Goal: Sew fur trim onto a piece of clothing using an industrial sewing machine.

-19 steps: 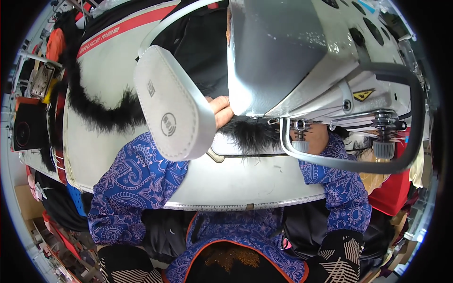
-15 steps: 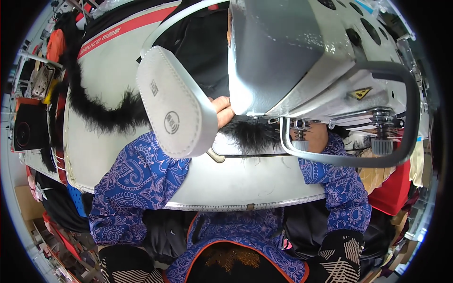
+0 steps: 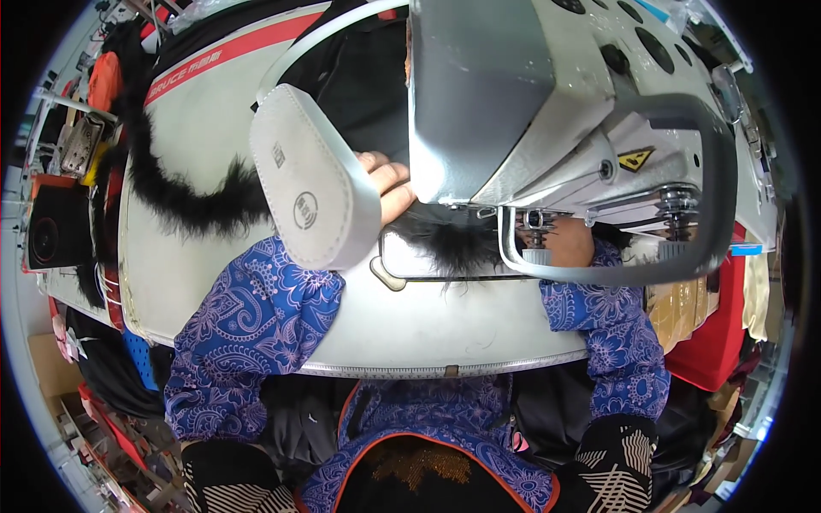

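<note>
A sewing machine (image 3: 479, 111) stands over the work surface, its head hiding the needle area. My left hand (image 3: 392, 184) shows between the pale lamp head and the machine head. Its fingers are stretched out and slightly apart, resting at the edge of black cloth (image 3: 368, 94); the rest of that hand is behind the lamp. Black fluffy trim (image 3: 457, 244) lies below the machine head, between my two hands. Behind the metal guard, my right hand (image 3: 570, 244) shows only its back and wrist, near the trim's right end; its fingers are hidden.
The pale lamp head (image 3: 312, 184) on a curved arm covers part of the left side. A long strand of black trim (image 3: 188, 201) runs across the white table (image 3: 171, 282) at left. A black speaker (image 3: 56, 224) stands far left; a red bin (image 3: 714, 333) is at right.
My left hand's fingers have spread and shifted slightly left and up. The machine and lamp appear a little shifted, as the view has moved. The trim under the machine head has changed shape slightly.
</note>
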The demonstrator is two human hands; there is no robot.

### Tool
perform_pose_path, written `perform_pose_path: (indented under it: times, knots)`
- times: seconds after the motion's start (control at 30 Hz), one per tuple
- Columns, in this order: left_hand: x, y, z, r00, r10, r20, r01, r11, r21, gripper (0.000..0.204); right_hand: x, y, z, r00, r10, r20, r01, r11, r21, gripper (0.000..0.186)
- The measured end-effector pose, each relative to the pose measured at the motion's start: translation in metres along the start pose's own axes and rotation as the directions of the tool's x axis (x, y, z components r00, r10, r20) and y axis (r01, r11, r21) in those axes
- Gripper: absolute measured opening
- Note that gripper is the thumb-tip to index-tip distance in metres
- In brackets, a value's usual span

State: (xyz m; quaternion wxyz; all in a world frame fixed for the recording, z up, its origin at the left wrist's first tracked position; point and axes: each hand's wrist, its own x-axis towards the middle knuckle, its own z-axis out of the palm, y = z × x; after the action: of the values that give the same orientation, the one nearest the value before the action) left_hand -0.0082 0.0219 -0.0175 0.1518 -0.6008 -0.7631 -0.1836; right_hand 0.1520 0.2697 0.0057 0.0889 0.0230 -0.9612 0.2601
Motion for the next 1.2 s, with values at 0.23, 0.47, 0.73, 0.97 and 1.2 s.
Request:
perform_pose_path:
  times: [0.23, 0.47, 0.73, 0.97, 1.2]
  knots:
    - [0.001, 0.045, -0.007, 0.984, 0.151, -0.093, -0.139, 0.982, 0.125, 0.026, -0.011, -0.008, -0.025, 0.982, -0.04, 0.183, 0.075, 0.979, -0.189, 0.034]
    - [0.011, 0.049, -0.022, 0.991, 0.115, -0.073, -0.108, 0.989, 0.096, 0.027, 0.0, -0.042, 0.0, 0.907, -0.417, 0.066, 0.421, 0.884, -0.201, 0.043]
    - [0.008, 0.039, -0.025, 0.987, -0.158, -0.019, 0.157, 0.987, -0.038, 0.031, 0.002, -0.046, 0.005, 0.906, -0.421, 0.047, 0.41, 0.843, -0.35, 0.027]
    - [0.007, 0.041, -0.033, 0.983, -0.168, 0.069, 0.18, 0.952, -0.248, 0.028, 0.001, -0.043, 0.003, 0.935, -0.353, 0.032, 0.348, 0.894, -0.283, 0.03]
    - [-0.011, 0.033, -0.03, 0.982, 0.187, 0.006, -0.183, 0.97, -0.16, 0.023, 0.003, -0.044, 0.003, 0.928, -0.372, 0.004, 0.363, 0.903, -0.229, 0.028]
